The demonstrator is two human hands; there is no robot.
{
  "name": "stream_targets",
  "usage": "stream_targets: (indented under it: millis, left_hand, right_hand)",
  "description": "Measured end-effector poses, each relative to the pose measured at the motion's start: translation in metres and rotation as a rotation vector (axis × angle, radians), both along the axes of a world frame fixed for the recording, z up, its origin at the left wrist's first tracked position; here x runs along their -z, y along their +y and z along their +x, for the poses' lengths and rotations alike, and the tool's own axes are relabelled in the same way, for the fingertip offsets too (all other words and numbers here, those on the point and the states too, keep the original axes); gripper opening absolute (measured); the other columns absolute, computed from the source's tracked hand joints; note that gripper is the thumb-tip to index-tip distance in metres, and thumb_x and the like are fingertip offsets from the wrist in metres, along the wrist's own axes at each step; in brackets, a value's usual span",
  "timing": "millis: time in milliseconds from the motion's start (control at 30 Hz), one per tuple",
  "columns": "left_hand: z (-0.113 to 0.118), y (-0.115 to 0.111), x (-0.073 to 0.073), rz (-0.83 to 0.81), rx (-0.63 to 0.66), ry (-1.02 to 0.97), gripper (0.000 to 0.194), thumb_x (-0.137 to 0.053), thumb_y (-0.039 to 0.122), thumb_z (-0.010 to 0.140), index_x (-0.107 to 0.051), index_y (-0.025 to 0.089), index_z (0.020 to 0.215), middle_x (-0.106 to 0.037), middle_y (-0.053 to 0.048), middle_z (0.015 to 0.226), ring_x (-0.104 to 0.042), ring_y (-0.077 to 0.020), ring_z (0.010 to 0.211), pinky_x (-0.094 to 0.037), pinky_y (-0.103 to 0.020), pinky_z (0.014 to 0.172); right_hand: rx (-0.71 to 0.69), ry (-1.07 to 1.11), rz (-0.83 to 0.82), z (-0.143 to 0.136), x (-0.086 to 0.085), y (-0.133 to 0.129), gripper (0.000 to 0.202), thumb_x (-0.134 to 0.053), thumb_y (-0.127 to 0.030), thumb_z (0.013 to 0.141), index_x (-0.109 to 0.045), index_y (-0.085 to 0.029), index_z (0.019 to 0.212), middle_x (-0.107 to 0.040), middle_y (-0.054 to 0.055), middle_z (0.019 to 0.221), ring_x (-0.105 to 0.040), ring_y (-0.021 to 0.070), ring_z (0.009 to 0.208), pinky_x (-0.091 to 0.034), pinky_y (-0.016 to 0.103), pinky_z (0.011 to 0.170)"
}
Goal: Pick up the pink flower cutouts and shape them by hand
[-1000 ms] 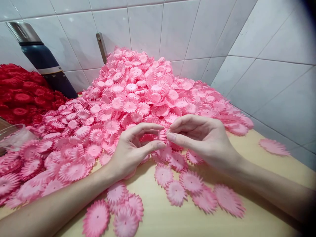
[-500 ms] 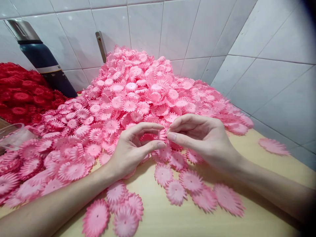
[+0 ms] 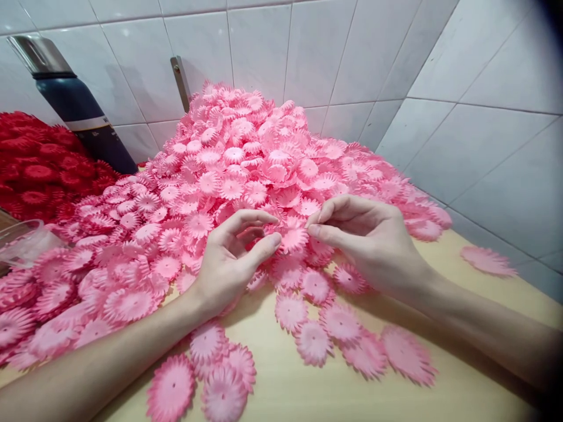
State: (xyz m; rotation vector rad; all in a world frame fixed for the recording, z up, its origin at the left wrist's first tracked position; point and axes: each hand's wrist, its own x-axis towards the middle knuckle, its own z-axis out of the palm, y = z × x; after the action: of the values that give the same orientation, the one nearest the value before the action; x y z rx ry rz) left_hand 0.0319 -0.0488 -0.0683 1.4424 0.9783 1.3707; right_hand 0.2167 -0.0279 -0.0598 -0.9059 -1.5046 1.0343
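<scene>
Between my two hands is a pink flower-shaped disc [image 3: 292, 235] with fringed petals, its face turned toward me. My left hand [image 3: 240, 249] is just left of it, thumb and forefinger parted, with nothing visible between them. The thumb and fingertips of my right hand [image 3: 365, 234] are pinched together at the disc's right edge, and they appear to hold it there. Behind and around the hands rises a large heap of similar pink flower discs [image 3: 246, 158]. Several loose ones, such as the disc with a small centre hole [image 3: 170, 387], lie on the table nearer to me.
A dark blue bottle [image 3: 83, 108] with a metal cap stands at the left by the tiled wall [image 3: 259, 47]. Red flower pieces [image 3: 39, 164] are heaped beside it. At the left edge sits a clear plastic container [image 3: 24, 243]. The pale yellow table [image 3: 308, 392] ends at the right wall.
My left thumb and fingers have come away from the disc and moved slightly left. My right hand has shifted a little to the right. The disc now shows its face instead of its edge.
</scene>
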Motion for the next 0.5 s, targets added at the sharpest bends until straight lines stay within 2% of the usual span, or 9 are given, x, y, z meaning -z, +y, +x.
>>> stream_targets:
  millis: [200,300,400,500]
  left_hand:
    - [-0.0009,-0.0002,0.0038,0.058,0.096,0.008,0.019,-0.073,0.018,0.078,-0.069,0.021,0.096,-0.069,-0.003,0.101,-0.062,-0.0156,0.094,-0.052,-0.028,0.085]
    - [-0.0012,-0.0011,0.0050,0.088,0.138,-0.006,0.022,-0.073,0.015,0.077,-0.070,0.022,0.097,-0.069,-0.003,0.102,-0.063,-0.0162,0.098,-0.052,-0.028,0.089]
    - [-0.0012,-0.0018,0.0049,0.129,0.151,-0.006,0.023,-0.075,0.011,0.075,-0.071,0.021,0.095,-0.069,-0.002,0.100,-0.064,-0.0157,0.097,-0.054,-0.027,0.087]
    - [-0.0010,-0.0022,0.0051,0.124,0.168,-0.009,0.027,-0.075,0.011,0.074,-0.071,0.022,0.098,-0.069,-0.004,0.104,-0.064,-0.0181,0.101,-0.055,-0.030,0.087]
  right_hand:
    - [-0.086,-0.136,0.118,-0.0013,-0.0032,-0.0074,0.013,-0.064,-0.016,0.080,-0.074,-0.025,0.081,-0.073,0.002,0.082,-0.066,0.0168,0.078,-0.055,0.030,0.068]
    - [-0.088,-0.153,0.099,-0.0011,-0.0024,-0.0092,0.006,-0.072,-0.019,0.076,-0.073,-0.023,0.080,-0.072,0.002,0.081,-0.065,0.0163,0.073,-0.054,0.029,0.065]
    - [-0.047,-0.111,0.039,-0.0016,0.0008,-0.0080,0.020,-0.081,-0.021,0.067,-0.069,-0.021,0.083,-0.070,0.002,0.082,-0.064,0.0156,0.072,-0.054,0.027,0.061]
    - [-0.063,-0.068,-0.005,-0.0028,0.0035,-0.0068,0.028,-0.082,-0.024,0.066,-0.067,-0.020,0.090,-0.070,0.003,0.088,-0.066,0.0169,0.078,-0.056,0.027,0.065]
